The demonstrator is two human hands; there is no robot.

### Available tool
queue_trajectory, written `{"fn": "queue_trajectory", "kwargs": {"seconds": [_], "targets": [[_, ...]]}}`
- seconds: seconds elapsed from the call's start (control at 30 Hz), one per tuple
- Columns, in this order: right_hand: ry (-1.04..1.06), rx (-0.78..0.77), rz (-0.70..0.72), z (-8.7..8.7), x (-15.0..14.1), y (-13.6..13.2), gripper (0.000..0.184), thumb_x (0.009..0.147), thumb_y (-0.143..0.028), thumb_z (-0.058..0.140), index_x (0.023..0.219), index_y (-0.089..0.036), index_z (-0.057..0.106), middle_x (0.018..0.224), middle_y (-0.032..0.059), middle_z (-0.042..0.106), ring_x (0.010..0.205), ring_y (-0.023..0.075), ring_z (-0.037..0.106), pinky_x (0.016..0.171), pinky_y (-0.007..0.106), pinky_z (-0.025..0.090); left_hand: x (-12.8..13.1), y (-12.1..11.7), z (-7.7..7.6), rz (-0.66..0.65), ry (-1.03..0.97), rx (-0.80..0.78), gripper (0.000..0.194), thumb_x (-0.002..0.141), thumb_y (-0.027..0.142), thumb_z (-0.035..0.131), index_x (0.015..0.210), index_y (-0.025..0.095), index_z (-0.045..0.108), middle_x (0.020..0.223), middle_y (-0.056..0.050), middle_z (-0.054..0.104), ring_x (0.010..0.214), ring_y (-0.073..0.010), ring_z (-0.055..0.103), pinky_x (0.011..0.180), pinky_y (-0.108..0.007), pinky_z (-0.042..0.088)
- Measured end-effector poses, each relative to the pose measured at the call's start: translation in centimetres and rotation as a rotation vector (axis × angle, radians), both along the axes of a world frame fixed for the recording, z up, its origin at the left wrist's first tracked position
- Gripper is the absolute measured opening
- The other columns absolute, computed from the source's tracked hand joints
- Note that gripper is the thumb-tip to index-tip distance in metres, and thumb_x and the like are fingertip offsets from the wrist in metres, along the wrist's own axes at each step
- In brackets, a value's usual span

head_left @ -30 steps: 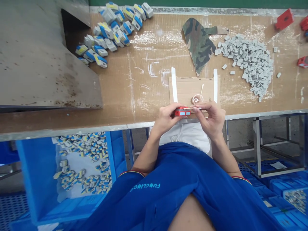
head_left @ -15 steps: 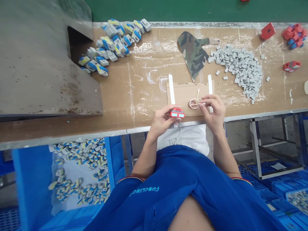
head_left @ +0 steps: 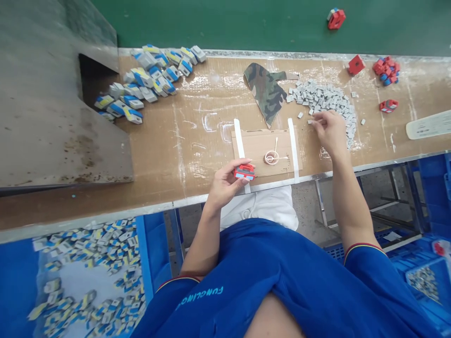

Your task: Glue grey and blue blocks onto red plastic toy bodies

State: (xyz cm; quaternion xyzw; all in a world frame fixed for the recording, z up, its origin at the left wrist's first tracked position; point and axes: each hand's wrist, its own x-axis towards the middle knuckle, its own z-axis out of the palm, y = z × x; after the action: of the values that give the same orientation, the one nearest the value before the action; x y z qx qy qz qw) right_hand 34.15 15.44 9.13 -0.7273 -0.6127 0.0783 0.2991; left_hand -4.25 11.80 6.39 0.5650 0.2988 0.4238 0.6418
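Observation:
My left hand (head_left: 225,183) grips a small red toy car (head_left: 244,172) with a dark grey band and two pale-blue panels, over the left edge of a taped cardboard piece (head_left: 259,141). On that cardboard stands a small round cup (head_left: 271,157) with two cotton swabs (head_left: 276,144) leaning in it. My right hand (head_left: 330,131) reaches to the near side of a pile of small grey plastic blocks (head_left: 317,94). Its thumb and forefinger pinch at a single grey block (head_left: 310,122) lying in front of the pile.
A camouflage-patterned cutout (head_left: 266,91) lies behind the cardboard. Grey, blue and yellow toy parts (head_left: 151,77) are heaped by a metal chute (head_left: 63,117). Red toy pieces (head_left: 386,70) and a white bottle-like object (head_left: 430,126) are at right. A blue crate (head_left: 150,253) holds more parts below.
My right hand has let go of the cotton swab, which now rests in the cup, and has moved right and away to the grey blocks. My left hand still holds the toy car.

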Motion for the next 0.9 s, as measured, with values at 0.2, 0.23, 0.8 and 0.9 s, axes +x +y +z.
{"fn": "queue_trajectory", "kwargs": {"seconds": [0.2,0.23,0.8,0.9], "targets": [[-0.278,-0.141,0.086,0.1,-0.4,1.4,0.019,0.090,-0.024,0.058,0.094,-0.020,0.076,0.099,0.0117,0.070,0.091,0.0273,0.065,0.086,0.043,0.051,0.2,-0.3,-0.2,-0.010,-0.028,-0.070,0.055,0.088,0.042,0.084,0.135,0.018,0.067,0.117,-0.014,0.081,0.092,-0.0189,0.080,0.079,-0.026,0.064],[-0.304,-0.136,0.090,0.2,-0.5,1.4,0.021,0.093,-0.025,0.056,0.094,-0.020,0.076,0.100,0.0116,0.070,0.090,0.0266,0.065,0.084,0.042,0.051,0.3,-0.3,-0.3,-0.012,-0.027,-0.091,0.056,0.087,0.043,0.084,0.134,0.017,0.068,0.118,-0.015,0.081,0.090,-0.0190,0.080,0.077,-0.026,0.064],[0.263,0.228,0.056,2.6,-11.8,-10.8,0.017,0.097,-0.033,0.071,0.112,-0.026,0.072,0.087,0.0014,0.076,0.075,0.0164,0.074,0.066,0.030,0.061,0.0,-1.0,-0.3,-0.156,-0.163,-0.153,0.055,0.085,0.039,0.087,0.129,0.019,0.061,0.103,-0.008,0.081,0.083,-0.0139,0.077,0.072,-0.020,0.058],[0.505,0.148,0.164,3.1,-16.1,-12.7,0.030,0.093,-0.027,0.077,0.122,-0.030,0.071,0.092,-0.0006,0.076,0.078,0.0146,0.075,0.071,0.028,0.064,0.2,-0.9,-0.1,-0.182,-0.187,-0.194,0.048,0.081,0.034,0.091,0.111,0.018,0.058,0.102,-0.009,0.081,0.090,-0.0158,0.079,0.077,-0.021,0.060]]}}
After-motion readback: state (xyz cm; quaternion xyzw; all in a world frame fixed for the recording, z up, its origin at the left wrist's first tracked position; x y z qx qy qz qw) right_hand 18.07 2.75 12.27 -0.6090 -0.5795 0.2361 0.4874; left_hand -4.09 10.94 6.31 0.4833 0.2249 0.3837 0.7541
